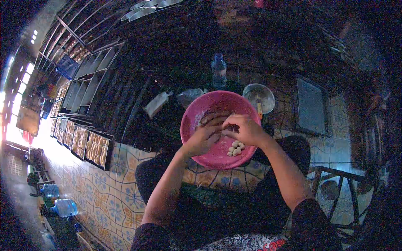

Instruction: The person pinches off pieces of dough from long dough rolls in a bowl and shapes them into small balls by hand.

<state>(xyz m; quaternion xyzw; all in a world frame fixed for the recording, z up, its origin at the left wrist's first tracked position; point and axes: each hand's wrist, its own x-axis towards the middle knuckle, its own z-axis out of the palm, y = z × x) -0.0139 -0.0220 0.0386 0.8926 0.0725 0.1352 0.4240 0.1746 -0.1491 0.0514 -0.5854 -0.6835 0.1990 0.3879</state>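
Observation:
A pink basin [197,161] sits between my legs, and both hands are inside it. My left hand [203,140] reaches in from the left, fingers stretched over a dark brown mass [215,118] whose kind I cannot make out. Opposite it, my right hand [248,130] has its fingers bent and pinched, almost meeting the left fingertips. Something dark shows within the right hand's curl, too shaded to name. Just below that hand, several small pale balls [235,148], like dough, lie together on the basin's floor.
Behind the basin are a plastic bottle [219,71], two clear bags [158,104] and a metal pot [268,90] with a handled tool. Trays of shaped pale pieces [97,149] line the left. A metal rack [343,180] stands at right, near a flat tray [312,106].

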